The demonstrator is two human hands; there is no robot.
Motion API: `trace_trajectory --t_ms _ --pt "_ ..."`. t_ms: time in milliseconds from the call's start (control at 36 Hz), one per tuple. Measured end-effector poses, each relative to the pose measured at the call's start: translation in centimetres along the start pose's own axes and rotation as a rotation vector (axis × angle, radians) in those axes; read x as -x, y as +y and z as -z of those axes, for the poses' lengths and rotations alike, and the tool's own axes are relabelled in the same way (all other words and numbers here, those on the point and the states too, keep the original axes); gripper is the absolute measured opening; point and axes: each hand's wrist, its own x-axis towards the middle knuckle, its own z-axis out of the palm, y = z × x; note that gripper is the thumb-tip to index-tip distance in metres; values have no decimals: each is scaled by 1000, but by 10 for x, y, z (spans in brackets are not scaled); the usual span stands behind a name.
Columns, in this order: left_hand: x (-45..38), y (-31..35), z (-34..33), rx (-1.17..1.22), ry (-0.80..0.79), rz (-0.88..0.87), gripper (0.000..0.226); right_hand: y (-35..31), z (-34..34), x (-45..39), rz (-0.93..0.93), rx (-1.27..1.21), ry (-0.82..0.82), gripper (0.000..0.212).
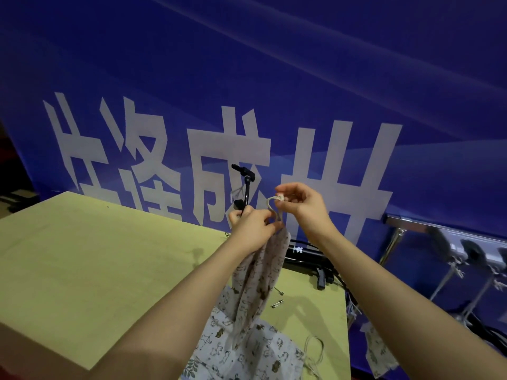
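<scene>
- Left hand [251, 224] is pinching the bag [258, 275] top, mid-frame.
- Right hand [300, 205] is pinching the cord [271, 205] knot just above.
- Bag is hanging over the table [82, 256].

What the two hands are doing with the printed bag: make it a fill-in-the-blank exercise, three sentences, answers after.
1. The right hand pinches the cord at its ____.
2. The left hand grips the printed bag by its gathered top, so that it hangs over the yellow-green ____.
3. The banner behind is ____ with white characters.

Missing words: knot; table; blue.
</scene>
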Motion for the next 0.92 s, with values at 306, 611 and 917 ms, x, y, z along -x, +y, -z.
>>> trace_trajectory --t_ms 306,611,917 --pt "-5 -5 -4 14 48 -18 26 -2 7 -1 -37 -134 21 24" --pt "-7 -8 -9 -9 62 8 25 21 9 1 -150 409 -183 52" --pt "-9 -7 -6 -133 57 -53 21 11 7 2 26 405 47 19"
